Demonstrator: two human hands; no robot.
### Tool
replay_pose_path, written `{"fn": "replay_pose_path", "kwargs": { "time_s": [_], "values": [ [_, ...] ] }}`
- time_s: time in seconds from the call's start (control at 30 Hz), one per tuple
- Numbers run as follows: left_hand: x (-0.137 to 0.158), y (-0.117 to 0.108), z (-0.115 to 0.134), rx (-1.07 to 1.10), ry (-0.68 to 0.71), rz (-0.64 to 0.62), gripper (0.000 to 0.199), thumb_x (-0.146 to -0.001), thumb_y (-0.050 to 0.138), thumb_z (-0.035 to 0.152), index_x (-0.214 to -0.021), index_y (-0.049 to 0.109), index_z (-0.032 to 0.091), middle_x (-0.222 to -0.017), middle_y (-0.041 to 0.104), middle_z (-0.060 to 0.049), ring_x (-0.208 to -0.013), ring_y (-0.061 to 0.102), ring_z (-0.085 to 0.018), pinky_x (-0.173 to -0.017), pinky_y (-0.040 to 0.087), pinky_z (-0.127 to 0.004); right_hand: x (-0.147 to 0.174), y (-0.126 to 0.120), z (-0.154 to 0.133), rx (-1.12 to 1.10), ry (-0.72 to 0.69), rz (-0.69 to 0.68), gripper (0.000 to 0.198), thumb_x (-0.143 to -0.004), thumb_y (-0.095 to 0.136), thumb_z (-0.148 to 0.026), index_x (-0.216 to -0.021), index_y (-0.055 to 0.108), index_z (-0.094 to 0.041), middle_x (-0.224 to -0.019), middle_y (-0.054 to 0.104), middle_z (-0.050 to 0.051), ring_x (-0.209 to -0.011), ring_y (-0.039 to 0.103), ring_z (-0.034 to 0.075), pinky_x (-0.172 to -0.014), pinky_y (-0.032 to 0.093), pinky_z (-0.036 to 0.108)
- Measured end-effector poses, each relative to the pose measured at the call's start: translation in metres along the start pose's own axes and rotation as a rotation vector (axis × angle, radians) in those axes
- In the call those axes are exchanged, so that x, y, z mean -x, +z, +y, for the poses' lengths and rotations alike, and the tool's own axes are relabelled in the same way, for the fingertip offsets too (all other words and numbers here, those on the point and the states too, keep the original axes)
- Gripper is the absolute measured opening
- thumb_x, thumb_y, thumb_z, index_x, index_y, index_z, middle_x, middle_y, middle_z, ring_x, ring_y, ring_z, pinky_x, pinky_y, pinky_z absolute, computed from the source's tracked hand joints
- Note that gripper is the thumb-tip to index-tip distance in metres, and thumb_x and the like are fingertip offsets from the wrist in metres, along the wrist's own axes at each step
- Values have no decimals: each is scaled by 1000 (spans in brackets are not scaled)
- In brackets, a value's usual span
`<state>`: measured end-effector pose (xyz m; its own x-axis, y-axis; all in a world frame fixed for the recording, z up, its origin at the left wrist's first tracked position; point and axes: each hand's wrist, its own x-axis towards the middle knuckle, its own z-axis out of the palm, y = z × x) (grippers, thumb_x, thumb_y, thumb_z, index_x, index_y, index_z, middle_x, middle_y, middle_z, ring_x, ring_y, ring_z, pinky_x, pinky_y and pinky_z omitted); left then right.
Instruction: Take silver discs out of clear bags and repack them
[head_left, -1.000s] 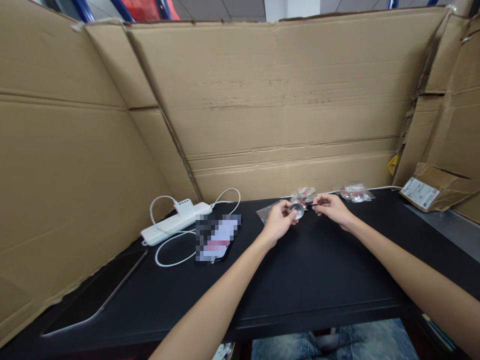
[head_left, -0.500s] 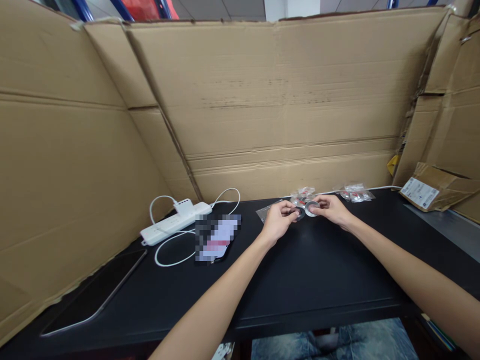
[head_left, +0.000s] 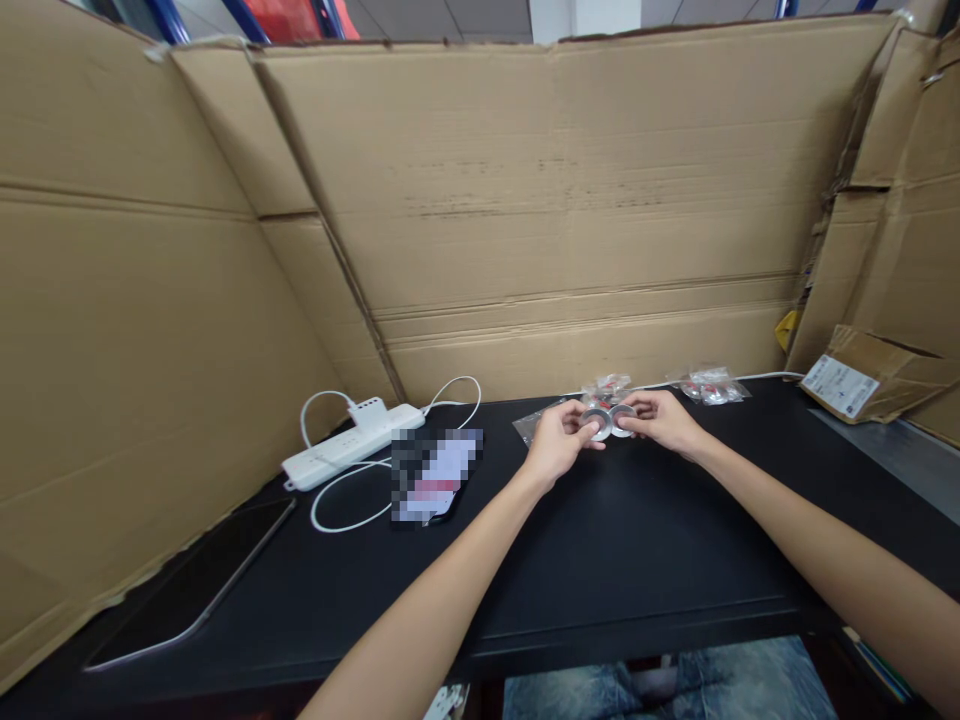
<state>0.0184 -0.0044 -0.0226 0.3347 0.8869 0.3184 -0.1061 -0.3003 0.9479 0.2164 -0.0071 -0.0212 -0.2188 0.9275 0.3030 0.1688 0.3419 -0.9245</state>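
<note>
the left hand (head_left: 559, 437) pinches one metal ring (head_left: 598, 421) and the right hand (head_left: 664, 420) pinches another ring (head_left: 622, 418), side by side, touching, above the bench (head_left: 637, 560).

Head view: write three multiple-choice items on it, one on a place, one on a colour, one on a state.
1. Where does the power strip lie?
A. left of the hands
B. right of the hands
C. on the floor

2. What colour is the table?
A. white
B. black
C. green

3. How are the two metal discs held?
A. one in each hand
B. both in one hand
C. lying loose

Answers: 1 A, it lies near the left cardboard wall. 2 B, its top is black. 3 A, the left hand and the right hand each pinch one.
</note>
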Motion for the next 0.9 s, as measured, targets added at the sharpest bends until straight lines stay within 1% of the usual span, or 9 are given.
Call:
{"fn": "replay_pose_path", "kwargs": {
  "time_s": [0.23,0.37,0.47,0.53,0.6,0.67,0.73,0.83,0.9],
  "values": [
    [-1,-1,-3,17,-37,13,26,-69,77,28,-79,58,13,-74,59,-2,-70,61,-15,-65,60,-37,-4,-3,12,37,-8,18,23,-68,73,-34,-77,61,-17,-68,63,1,-59,59,14,-54,46,26],
    [-2,-3,-4,-141,-5,38,18,-74,71,26,-82,60,14,-76,62,-4,-69,60,-14,-60,54,-27,-7,-4,15,126,-58,50,18,-66,72,-30,-73,62,-17,-72,65,2,-64,60,14,-64,48,28],
    [-4,-6,-4,-248,5,74,11,-77,65,24,-81,60,15,-72,60,-2,-62,55,-12,-54,47,-22,-7,-5,14,159,-41,23,21,-67,73,-34,-76,65,-16,-72,66,3,-66,61,15,-66,48,30],
    [-4,-8,-3,-316,2,93,7,-77,64,22,-78,61,16,-69,59,-1,-61,55,-13,-55,44,-22,-5,-6,12,169,-7,-20,26,-68,73,-39,-77,67,-16,-71,67,4,-65,61,17,-65,48,30],
    [-3,-9,-2,-418,24,98,4,-76,64,19,-77,62,16,-68,61,0,-62,56,-14,-60,44,-24,-3,-5,11,200,18,-68,29,-68,74,-41,-79,69,-15,-71,68,5,-66,63,18,-64,48,30],
    [0,-9,-1,-539,60,83,0,-75,64,17,-75,64,17,-67,63,-1,-63,58,-15,-64,43,-25,-1,-4,11,279,22,-95,26,-69,73,-38,-79,69,-15,-71,69,5,-67,64,18,-63,48,29],
    [2,-8,1,-633,83,59,3,-75,64,16,-75,66,18,-66,64,-1,-62,58,-16,-63,42,-26,1,-2,11,428,-11,-88,18,-72,71,-33,-78,69,-17,-69,69,4,-65,63,17,-61,46,27],
    [4,-7,2,-697,92,46,7,-75,63,14,-74,68,19,-66,65,-3,-63,58,-18,-63,42,-27,2,-2,12,675,-128,-37,11,-73,69,-29,-77,70,-19,-70,68,3,-63,58,15,-60,42,26],
    [3,-7,2,-693,70,58,8,-74,63,13,-74,69,18,-68,67,-4,-65,60,-18,-64,44,-27,1,-5,11,761,-194,11,10,-73,70,-28,-78,70,-19,-74,67,3,-65,57,15,-62,41,26]
  ]
}}
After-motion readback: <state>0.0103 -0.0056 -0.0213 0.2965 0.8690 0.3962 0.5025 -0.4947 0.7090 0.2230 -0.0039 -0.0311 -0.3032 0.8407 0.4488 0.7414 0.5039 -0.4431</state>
